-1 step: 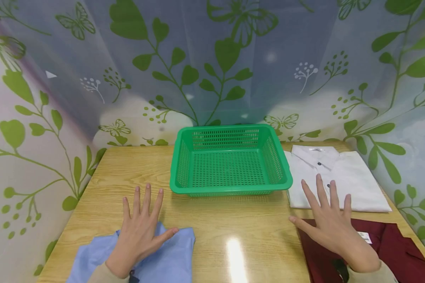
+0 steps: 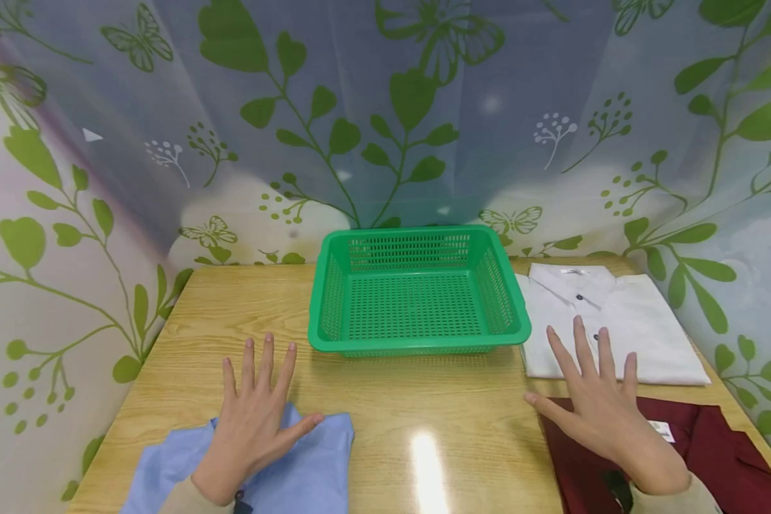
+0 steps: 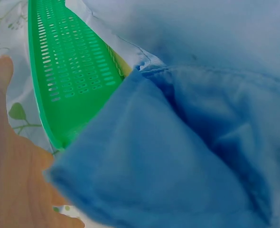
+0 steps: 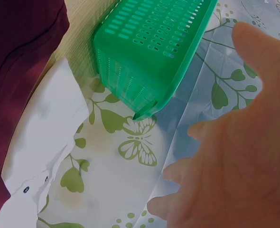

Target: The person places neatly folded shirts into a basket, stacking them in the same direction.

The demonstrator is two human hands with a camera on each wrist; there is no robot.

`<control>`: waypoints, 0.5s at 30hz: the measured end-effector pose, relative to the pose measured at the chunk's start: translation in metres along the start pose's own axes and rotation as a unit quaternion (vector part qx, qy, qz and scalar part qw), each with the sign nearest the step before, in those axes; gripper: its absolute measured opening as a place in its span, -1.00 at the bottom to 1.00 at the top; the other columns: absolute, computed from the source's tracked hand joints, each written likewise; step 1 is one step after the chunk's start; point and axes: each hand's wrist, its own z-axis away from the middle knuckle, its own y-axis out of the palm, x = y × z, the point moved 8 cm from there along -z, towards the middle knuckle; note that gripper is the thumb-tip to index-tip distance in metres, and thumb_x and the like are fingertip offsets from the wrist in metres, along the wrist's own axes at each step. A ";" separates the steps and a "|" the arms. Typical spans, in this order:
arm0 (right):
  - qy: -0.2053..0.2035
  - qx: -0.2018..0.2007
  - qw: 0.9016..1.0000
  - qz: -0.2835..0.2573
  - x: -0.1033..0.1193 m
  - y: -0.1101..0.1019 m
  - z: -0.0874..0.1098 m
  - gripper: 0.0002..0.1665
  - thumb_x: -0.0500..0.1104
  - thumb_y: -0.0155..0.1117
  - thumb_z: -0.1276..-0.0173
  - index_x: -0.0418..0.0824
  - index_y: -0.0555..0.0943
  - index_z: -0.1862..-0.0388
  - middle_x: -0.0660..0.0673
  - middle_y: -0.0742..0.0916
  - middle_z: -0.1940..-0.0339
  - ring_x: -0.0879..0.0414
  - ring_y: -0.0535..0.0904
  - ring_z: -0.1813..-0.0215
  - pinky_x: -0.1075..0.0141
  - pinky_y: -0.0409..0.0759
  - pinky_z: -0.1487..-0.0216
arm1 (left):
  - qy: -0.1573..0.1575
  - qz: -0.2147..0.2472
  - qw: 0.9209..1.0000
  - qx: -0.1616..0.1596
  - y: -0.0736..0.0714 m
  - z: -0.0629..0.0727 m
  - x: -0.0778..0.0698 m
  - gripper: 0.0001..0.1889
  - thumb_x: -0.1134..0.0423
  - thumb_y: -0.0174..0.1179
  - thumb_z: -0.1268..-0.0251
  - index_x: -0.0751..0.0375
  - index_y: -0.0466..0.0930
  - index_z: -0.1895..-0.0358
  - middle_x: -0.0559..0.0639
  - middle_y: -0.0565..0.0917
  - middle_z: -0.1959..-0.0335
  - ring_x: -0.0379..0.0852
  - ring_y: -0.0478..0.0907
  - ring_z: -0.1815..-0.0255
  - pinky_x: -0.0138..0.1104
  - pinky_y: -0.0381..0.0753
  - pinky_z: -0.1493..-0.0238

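Over a folded light-blue shirt (image 2: 318,464) at the near left, my left hand (image 2: 250,428) is held palm down with its fingers spread. My right hand (image 2: 600,417) is spread the same way above a folded maroon garment (image 2: 713,457), its fingertips overlapping a white shirt (image 2: 649,328) in the head view. Neither hand grips anything. A green plastic basket (image 2: 417,344), with nothing in it, stands between and beyond them. The left wrist view has the blue cloth (image 3: 144,156) filling much of the picture beside the hand (image 3: 16,175).
These things lie on a light wood table (image 2: 244,307). A curtain (image 2: 488,143) printed with leaves and butterflies hangs behind the basket and along both sides. The folded white shirt, with dark buttons, lies right of the basket, behind the maroon garment.
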 end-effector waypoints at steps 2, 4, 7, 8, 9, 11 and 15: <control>0.000 -0.001 1.000 -0.001 0.000 -0.001 0.000 0.23 0.44 0.14 -0.31 0.03 -0.29 -0.65 -0.32 -0.31 -0.60 -0.36 -0.59 -0.52 -0.44 -0.64 -0.25 | 0.000 0.000 1.000 0.000 0.000 0.000 0.000 0.10 -0.61 -0.25 -0.21 0.22 0.05 -0.57 0.39 -0.13 -0.57 0.42 -0.28 -0.55 0.43 -0.18 -0.33; 0.000 -0.001 1.000 -0.001 0.000 -0.002 0.001 0.23 0.43 0.14 -0.32 0.03 -0.30 -0.65 -0.31 -0.31 -0.60 -0.35 -0.59 -0.52 -0.44 -0.65 -0.25 | -0.001 0.002 1.000 0.000 0.000 0.000 0.000 0.10 -0.61 -0.23 -0.21 0.22 0.05 -0.57 0.38 -0.15 -0.58 0.42 -0.28 -0.55 0.43 -0.18 -0.33; 0.001 -0.002 1.000 -0.002 0.000 -0.004 0.001 0.23 0.43 0.14 -0.32 0.03 -0.31 -0.65 -0.31 -0.32 -0.60 -0.35 -0.60 -0.52 -0.43 -0.66 -0.25 | -0.002 0.001 1.000 0.003 0.001 0.000 0.001 0.10 -0.60 -0.21 -0.21 0.22 0.04 -0.57 0.38 -0.16 -0.58 0.43 -0.28 -0.55 0.42 -0.19 -0.34; 0.001 -0.003 1.000 -0.002 0.000 -0.005 0.002 0.23 0.43 0.14 -0.32 0.03 -0.31 -0.65 -0.31 -0.32 -0.60 -0.34 -0.60 -0.52 -0.43 -0.66 -0.25 | -0.003 0.001 1.000 0.004 0.001 0.000 0.001 0.10 -0.60 -0.21 -0.21 0.21 0.03 -0.58 0.38 -0.16 -0.58 0.43 -0.28 -0.55 0.42 -0.19 -0.34; 0.002 -0.003 1.000 -0.002 0.000 -0.006 0.002 0.23 0.43 0.14 -0.32 0.03 -0.32 -0.65 -0.30 -0.33 -0.60 -0.34 -0.60 -0.52 -0.43 -0.66 -0.25 | -0.003 0.001 1.000 0.006 0.001 0.000 0.001 0.10 -0.60 -0.20 -0.21 0.20 0.01 -0.58 0.38 -0.17 -0.58 0.43 -0.28 -0.55 0.42 -0.19 -0.34; 0.003 -0.004 1.000 -0.003 0.000 -0.008 0.002 0.23 0.43 0.15 -0.32 0.04 -0.32 -0.65 -0.29 -0.34 -0.60 -0.33 -0.61 -0.53 -0.42 -0.66 -0.25 | -0.003 -0.001 1.000 0.007 0.001 0.000 0.002 0.10 -0.60 -0.18 -0.20 0.19 -0.02 -0.59 0.37 -0.18 -0.58 0.43 -0.28 -0.55 0.42 -0.18 -0.34; 0.004 -0.006 1.000 -0.005 0.000 -0.012 0.003 0.23 0.41 0.16 -0.32 0.07 -0.35 -0.65 -0.27 -0.35 -0.60 -0.34 -0.60 -0.53 -0.43 -0.66 -0.25 | -0.002 -0.001 1.000 0.007 -0.001 -0.001 0.002 0.11 -0.60 -0.16 -0.19 0.17 -0.04 -0.60 0.35 -0.21 -0.59 0.41 -0.31 -0.55 0.42 -0.17 -0.33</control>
